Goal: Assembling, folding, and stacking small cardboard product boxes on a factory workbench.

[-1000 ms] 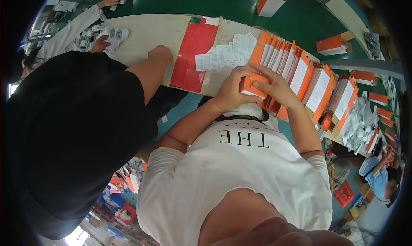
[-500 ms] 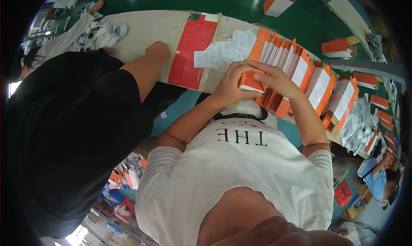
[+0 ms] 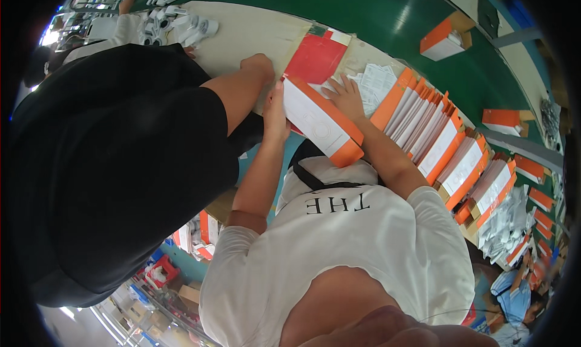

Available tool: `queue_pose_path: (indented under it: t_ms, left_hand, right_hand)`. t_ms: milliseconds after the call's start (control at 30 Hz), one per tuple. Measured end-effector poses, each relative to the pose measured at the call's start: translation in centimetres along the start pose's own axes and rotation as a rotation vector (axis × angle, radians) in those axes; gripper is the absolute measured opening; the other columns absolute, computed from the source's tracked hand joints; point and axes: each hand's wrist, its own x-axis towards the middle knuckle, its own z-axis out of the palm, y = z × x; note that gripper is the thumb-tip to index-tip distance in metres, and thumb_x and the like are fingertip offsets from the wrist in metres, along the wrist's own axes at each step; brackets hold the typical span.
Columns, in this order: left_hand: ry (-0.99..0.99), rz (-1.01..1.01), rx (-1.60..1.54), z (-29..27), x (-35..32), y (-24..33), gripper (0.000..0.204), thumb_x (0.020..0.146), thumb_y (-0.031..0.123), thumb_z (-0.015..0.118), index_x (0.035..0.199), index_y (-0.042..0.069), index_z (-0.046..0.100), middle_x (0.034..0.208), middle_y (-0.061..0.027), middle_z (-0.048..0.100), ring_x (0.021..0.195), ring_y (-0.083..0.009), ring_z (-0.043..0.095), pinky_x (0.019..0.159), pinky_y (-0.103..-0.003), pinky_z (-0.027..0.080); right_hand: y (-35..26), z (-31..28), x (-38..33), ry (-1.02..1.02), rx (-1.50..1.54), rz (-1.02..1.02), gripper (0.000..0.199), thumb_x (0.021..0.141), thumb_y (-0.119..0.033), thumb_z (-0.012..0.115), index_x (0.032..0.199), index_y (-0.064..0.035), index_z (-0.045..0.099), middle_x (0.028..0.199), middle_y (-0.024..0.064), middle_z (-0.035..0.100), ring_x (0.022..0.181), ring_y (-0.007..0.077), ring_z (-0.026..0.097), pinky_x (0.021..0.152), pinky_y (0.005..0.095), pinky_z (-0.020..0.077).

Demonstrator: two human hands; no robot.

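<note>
A long white and orange carton stretches slantwise in front of my body. My left hand grips it by its left end. Just beyond the carton, my right hand reaches over the table with its fingers spread, touching or just above the edge of a pile of printed paper leaflets. A red board lies on the table past the carton, which hides part of it.
A row of flat orange and white cartons stands to the right of the leaflets. White bagged items lie farther right. On my left a co-worker in black rests an arm on the table, near white devices.
The small orange end I held between both hands is now a full-length carton in my left hand. My right hand has let go and moved to the leaflets. The view has shifted.
</note>
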Motion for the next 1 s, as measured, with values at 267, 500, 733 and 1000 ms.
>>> queue_pose_path:
  t_ms: [267, 500, 733, 1000]
  left_hand:
    - [0.169, -0.431, -0.539, -6.6, 3.3, -5.0, 0.045, 0.092, 0.040, 0.031, 0.118, 0.007, 0.047, 0.119, -0.0129, 0.051, 0.108, -0.0295, 0.051, 0.090, -0.050, 0.042]
    - [0.260, -0.515, -0.591, -4.2, 3.3, -5.0, 0.048, 0.093, 0.041, 0.029, 0.118, 0.004, 0.045, 0.118, -0.0155, 0.050, 0.108, -0.0351, 0.049, 0.089, -0.055, 0.041]
    - [0.326, -0.496, -0.595, -6.2, 2.9, -5.3, 0.046, 0.093, 0.040, 0.031, 0.120, 0.005, 0.043, 0.120, -0.0145, 0.048, 0.107, -0.0344, 0.048, 0.087, -0.053, 0.043]
    - [0.294, -0.432, -0.727, -5.8, 2.2, -3.6, 0.030, 0.093, 0.026, 0.034, 0.112, 0.010, 0.049, 0.109, -0.0107, 0.055, 0.099, -0.0300, 0.055, 0.083, -0.050, 0.046]
  right_hand:
    - [0.0, -6.2, 1.5, 0.224, 0.188, 0.159, 0.022, 0.086, -0.015, 0.048, 0.101, -0.0089, 0.063, 0.115, 0.0123, 0.050, 0.112, 0.0303, 0.041, 0.094, 0.0399, 0.0328]
    - [1.6, -7.3, 1.4, 0.123, 0.506, 0.337, 0.022, 0.083, -0.013, 0.052, 0.103, -0.0069, 0.060, 0.106, 0.0117, 0.057, 0.102, 0.0256, 0.052, 0.086, 0.0328, 0.0419]
    - [1.7, 0.1, 8.0, 0.012, 0.156, 0.127, 0.033, 0.080, -0.022, 0.057, 0.111, -0.0107, 0.057, 0.123, 0.0108, 0.049, 0.118, 0.0316, 0.041, 0.097, 0.0414, 0.0330]
    - [2.7, 3.1, 10.6, 0.252, 0.100, 0.128, 0.013, 0.071, -0.015, 0.062, 0.082, -0.0144, 0.070, 0.110, 0.0032, 0.058, 0.107, 0.0269, 0.048, 0.092, 0.0399, 0.0369]
